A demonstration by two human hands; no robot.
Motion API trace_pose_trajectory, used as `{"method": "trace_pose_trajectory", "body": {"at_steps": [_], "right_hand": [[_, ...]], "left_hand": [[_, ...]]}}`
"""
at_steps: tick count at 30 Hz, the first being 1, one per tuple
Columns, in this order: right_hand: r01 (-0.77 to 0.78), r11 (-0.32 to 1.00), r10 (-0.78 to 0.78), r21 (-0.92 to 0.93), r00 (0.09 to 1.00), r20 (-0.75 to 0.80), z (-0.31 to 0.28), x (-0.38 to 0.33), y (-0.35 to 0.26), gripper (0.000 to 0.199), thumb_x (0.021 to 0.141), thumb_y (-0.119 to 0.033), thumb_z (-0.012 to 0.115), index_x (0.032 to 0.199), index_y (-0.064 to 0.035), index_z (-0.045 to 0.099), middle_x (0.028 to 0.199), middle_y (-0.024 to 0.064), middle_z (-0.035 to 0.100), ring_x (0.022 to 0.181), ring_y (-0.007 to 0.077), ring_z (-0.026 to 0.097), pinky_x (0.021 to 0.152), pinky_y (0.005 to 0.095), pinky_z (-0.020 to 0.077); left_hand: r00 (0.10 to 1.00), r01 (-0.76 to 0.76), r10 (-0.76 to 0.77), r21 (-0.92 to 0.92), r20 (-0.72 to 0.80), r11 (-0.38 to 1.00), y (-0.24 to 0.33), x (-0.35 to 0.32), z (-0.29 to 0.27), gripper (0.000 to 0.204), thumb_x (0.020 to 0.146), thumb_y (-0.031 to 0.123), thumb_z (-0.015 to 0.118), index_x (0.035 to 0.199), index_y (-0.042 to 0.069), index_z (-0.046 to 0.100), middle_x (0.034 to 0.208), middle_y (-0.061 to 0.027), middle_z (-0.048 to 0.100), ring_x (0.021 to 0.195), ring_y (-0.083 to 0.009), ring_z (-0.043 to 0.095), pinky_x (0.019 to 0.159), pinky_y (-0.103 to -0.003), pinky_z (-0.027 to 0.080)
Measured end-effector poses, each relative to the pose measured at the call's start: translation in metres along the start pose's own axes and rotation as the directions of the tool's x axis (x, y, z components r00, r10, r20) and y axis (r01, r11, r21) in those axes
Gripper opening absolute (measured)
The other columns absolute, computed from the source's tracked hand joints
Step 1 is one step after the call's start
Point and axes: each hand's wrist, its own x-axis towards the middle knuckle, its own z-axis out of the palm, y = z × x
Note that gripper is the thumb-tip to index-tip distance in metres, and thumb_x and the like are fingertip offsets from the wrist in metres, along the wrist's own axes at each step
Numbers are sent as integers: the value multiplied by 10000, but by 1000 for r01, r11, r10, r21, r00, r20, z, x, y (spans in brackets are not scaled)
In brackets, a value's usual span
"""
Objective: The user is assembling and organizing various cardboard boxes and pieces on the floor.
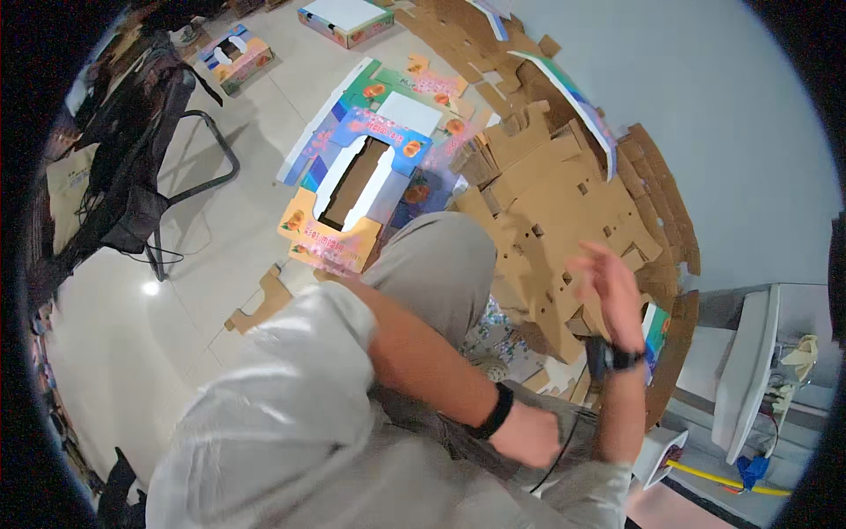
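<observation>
The right hand [608, 295] is raised with its fingers [592, 257] spread apart and blurred, held just in front of a leaning stack of brown die-cut cardboard sheets [551, 198] on the right of the scene; whether it touches the stack cannot be told. The left hand [529, 434] sits low and near, curled into a loose fist with fingers together, next to a thin dark cable [564, 445]; whether it grips the cable cannot be told. Both wrists carry dark bands. A bent knee in grey trousers [441, 260] lies between the hands and a partly folded colourful printed box [348, 189] on the floor [132, 353] further off. A dark folding chair [132, 167] stands far left, and a white appliance [749, 370] stands near right.
</observation>
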Motion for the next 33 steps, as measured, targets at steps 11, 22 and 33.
{"method": "trace_pose_trajectory", "body": {"at_steps": [11, 22, 33], "right_hand": [[44, 985, 35, 165, 894, -447, 35, -165, 8, 304, 1091, -277, 540, 1233, -51, 686, 916, 9, 729, 560, 21, 470, 501, 191, 380], [262, 954, -300, -147, 873, -386, 49, -148, 65, 305, 1031, -283, 618, 1167, -24, 702, 889, 63, 770, 779, 132, 692, 677, 315, 531], [214, 919, -342, -332, 850, -401, 48, -142, 57, 252, 987, -237, 653, 1137, -44, 716, 913, 111, 779, 813, 262, 732, 747, 376, 554]], "left_hand": [[82, 995, -849, -11, -522, 103, -71, -358, -79, 714, 814, 264, 874, 1360, -46, 534, 1027, -215, 660, 913, -370, 658, 794, -463, 546], [131, 927, -940, 376, -314, 3, -222, -396, 36, 630, 913, 338, 747, 1380, -17, 515, 1277, -251, 642, 1175, -380, 652, 965, -477, 545], [166, 945, -986, -283, -12, 162, -148, -460, -52, 758, 833, 281, 843, 1414, -34, 473, 1315, -223, 648, 1178, -327, 672, 968, -440, 554]]}}
